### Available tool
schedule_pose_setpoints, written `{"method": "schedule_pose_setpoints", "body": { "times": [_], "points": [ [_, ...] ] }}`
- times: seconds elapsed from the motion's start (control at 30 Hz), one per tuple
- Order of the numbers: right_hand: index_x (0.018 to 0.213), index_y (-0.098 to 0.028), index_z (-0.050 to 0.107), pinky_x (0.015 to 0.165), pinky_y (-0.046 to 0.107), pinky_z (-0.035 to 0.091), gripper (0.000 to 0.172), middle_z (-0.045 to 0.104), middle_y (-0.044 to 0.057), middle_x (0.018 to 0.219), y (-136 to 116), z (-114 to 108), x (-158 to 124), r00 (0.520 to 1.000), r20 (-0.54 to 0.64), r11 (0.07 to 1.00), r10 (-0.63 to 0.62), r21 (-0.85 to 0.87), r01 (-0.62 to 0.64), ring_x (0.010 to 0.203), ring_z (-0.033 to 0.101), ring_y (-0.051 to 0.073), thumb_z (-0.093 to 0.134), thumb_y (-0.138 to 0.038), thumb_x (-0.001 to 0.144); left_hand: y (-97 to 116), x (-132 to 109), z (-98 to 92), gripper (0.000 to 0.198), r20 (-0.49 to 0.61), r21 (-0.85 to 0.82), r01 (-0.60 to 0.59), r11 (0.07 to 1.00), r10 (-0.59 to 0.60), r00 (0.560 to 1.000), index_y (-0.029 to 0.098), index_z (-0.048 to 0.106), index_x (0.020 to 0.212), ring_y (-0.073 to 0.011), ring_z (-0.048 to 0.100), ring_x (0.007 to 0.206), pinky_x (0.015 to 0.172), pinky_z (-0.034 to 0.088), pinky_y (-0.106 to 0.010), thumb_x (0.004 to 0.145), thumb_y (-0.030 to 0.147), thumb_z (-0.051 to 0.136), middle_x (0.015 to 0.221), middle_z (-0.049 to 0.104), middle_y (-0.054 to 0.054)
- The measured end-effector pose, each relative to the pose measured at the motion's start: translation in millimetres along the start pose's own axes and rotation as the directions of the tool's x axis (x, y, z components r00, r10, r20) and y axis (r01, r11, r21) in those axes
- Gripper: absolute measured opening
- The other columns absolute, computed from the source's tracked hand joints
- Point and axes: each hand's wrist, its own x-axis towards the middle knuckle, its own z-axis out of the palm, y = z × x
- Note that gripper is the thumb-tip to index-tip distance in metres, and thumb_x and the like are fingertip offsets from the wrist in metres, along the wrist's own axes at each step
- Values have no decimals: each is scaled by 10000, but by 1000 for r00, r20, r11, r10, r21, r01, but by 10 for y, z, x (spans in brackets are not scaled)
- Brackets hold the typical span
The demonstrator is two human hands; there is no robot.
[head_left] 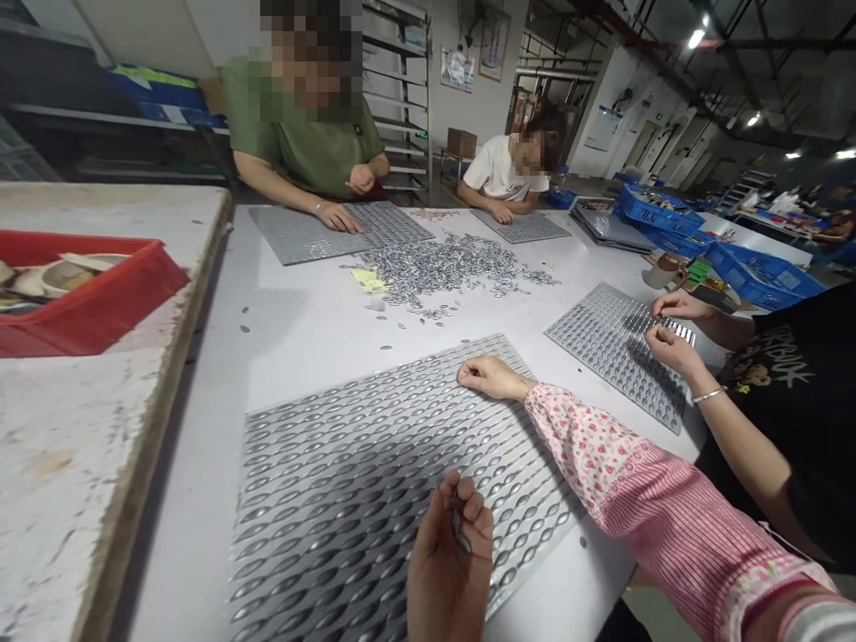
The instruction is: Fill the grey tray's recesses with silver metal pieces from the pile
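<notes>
Our left hand point(448, 562) hovered over the near edge of the dimpled tray point(374, 481), fingers curled around a few small metal pieces point(458, 526). Our right hand point(491, 376), in a pink flowered sleeve point(642, 499), lay flat and empty on the tray's far right corner. The tray sat at the near edge of the bench point(300, 312). A pile of loose pieces point(448, 267) lay mid-bench. Across and to the right, other people worked at their own trays. A red bin point(86, 303) stood on the left.
</notes>
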Motion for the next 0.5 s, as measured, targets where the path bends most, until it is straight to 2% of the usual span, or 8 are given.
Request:
{"method": "schedule_pose_setpoints", "body": {
  "times": [0.2, 0.3, 0.37, 0.43, 0.47, 0.5],
  "points": [
    [722, -150, 642, 585, 206, 284, 96, 569, -36, 648, -55, 93, 32, 995, -71, 996, 72, -51, -76, 603, 475, 82, 611, -200, 798, 14, 31, -78, 355, 39, 29, -9, 1000, 7, 999, 126, 737, 845, -100, 620, 639, 618, 534, -203, 925, 111, 391, 725, 667, -67],
    [764, -149, 645, 583, 210, 292, 50, 567, -32, 651, -99, 104, 16, 991, -87, 993, 102, -50, -106, 605, 471, 88, 630, -191, 789, 23, 34, -112, 326, 58, 42, -38, 998, 35, 998, 142, 751, 904, -164, 683, 872, 790, 548, -268, 917, 149, 425, 899, 735, -110],
    [823, -142, 647, 593, 211, 318, 80, 578, -20, 683, -181, 94, -70, 989, -106, 994, 106, -16, -108, 619, 474, 92, 617, -216, 821, 20, 21, -109, 324, 119, 28, -62, 998, 58, 991, 144, 738, 1017, -225, 622, 1111, 928, 502, -333, 923, 244, 445, 1119, 709, -150],
    [864, -132, 646, 614, 218, 358, 160, 597, 2, 732, -319, 71, -231, 995, -92, 998, 39, 60, -34, 647, 486, 101, 591, -282, 866, 16, 6, -92, 377, 198, 15, -94, 995, 89, 976, 155, 694, 1144, -256, 515, 1259, 1012, 440, -377, 920, 340, 454, 1282, 631, -168],
    [871, -131, 649, 630, 226, 379, 204, 609, 13, 757, -404, 57, -332, 997, -52, 992, -50, 116, 56, 667, 498, 109, 590, -327, 876, 15, 0, -83, 405, 214, 10, -105, 994, 101, 972, 155, 672, 1185, -259, 485, 1287, 1033, 418, -385, 916, 371, 460, 1307, 612, -173],
    [898, -138, 655, 661, 237, 401, 234, 623, 21, 779, -493, 44, -439, 985, 40, 972, -170, 171, 160, 695, 517, 117, 576, -358, 892, 17, -3, -78, 430, 223, 1, -115, 993, 111, 968, 152, 651, 1218, -260, 477, 1294, 1041, 408, -388, 914, 392, 464, 1308, 611, -174]
  ]
}}
